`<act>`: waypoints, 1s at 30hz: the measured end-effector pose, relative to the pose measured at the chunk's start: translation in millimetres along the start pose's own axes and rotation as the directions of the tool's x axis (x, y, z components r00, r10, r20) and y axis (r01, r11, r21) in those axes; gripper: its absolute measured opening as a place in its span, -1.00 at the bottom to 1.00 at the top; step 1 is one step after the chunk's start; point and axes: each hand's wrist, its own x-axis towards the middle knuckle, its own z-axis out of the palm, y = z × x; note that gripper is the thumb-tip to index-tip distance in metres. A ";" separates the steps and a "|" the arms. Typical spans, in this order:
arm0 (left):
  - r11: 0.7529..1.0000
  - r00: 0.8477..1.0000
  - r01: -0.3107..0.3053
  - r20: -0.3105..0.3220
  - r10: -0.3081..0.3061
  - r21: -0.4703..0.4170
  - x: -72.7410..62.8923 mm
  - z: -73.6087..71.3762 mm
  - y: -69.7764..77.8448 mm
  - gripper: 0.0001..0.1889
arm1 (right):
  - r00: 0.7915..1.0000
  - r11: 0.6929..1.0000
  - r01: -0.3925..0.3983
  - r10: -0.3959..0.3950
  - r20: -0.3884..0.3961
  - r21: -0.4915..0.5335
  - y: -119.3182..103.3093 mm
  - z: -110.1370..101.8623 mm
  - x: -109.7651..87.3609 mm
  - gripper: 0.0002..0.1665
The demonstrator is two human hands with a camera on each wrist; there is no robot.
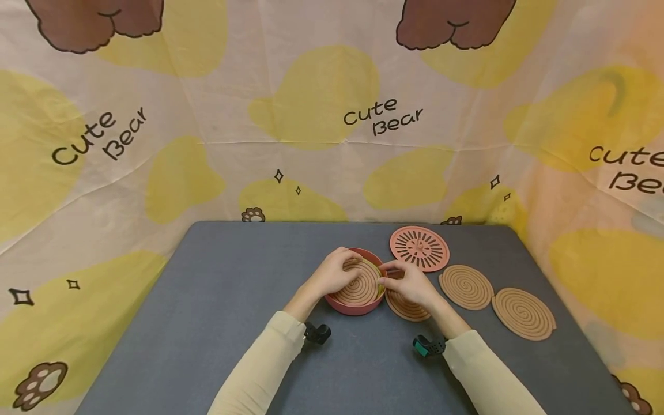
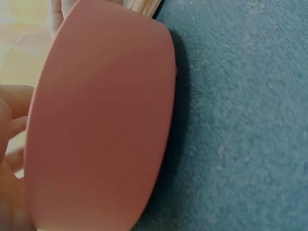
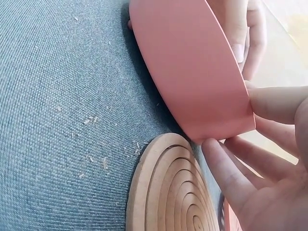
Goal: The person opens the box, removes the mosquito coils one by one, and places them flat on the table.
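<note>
In the head view a round pink mosquito coil holder [image 1: 355, 310] stands on the table with a tan mosquito coil [image 1: 358, 286] inside its rim. My left hand [image 1: 334, 272] reaches over the holder's left side, its curled fingers and thumb on the coil. At the right rim my right hand [image 1: 410, 282] pinches the holder; the right wrist view shows its thumb [image 3: 279, 103] at the rim and a finger against the outer wall. A yellow-green strip [image 1: 381, 286] shows beside the coil. The holder's wall [image 2: 101, 115] hides the coil in the left wrist view.
Another coil [image 1: 407, 305] lies under my right hand, close against the holder. Two more coils, one [image 1: 466, 287] nearer and one [image 1: 524, 314] farther right, lie on the grey-blue table [image 1: 207, 323]. A slotted pink lid [image 1: 419, 249] lies behind. Small crumbs [image 3: 96, 161] dot the cloth.
</note>
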 end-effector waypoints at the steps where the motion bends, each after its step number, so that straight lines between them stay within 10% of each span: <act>1: 1.000 1.000 -0.006 -0.008 0.006 -0.011 -0.5 -0.3 -0.3 -0.66 | 1.000 1.000 0.003 -0.003 0.000 -0.003 -0.4 0.0 -0.3 -0.59; 20: 0.987 0.998 0.046 -0.026 -0.051 -0.151 -4.4 -9.3 -1.6 -0.74 | 1.000 1.000 -0.022 0.022 -0.003 0.018 -2.7 2.2 -2.4 -0.57; 30: 0.972 0.986 0.033 -0.151 -0.070 -0.233 -9.3 -25.6 0.5 -0.79 | 1.000 0.999 -0.022 0.022 0.015 0.034 -4.0 0.6 -1.7 -0.55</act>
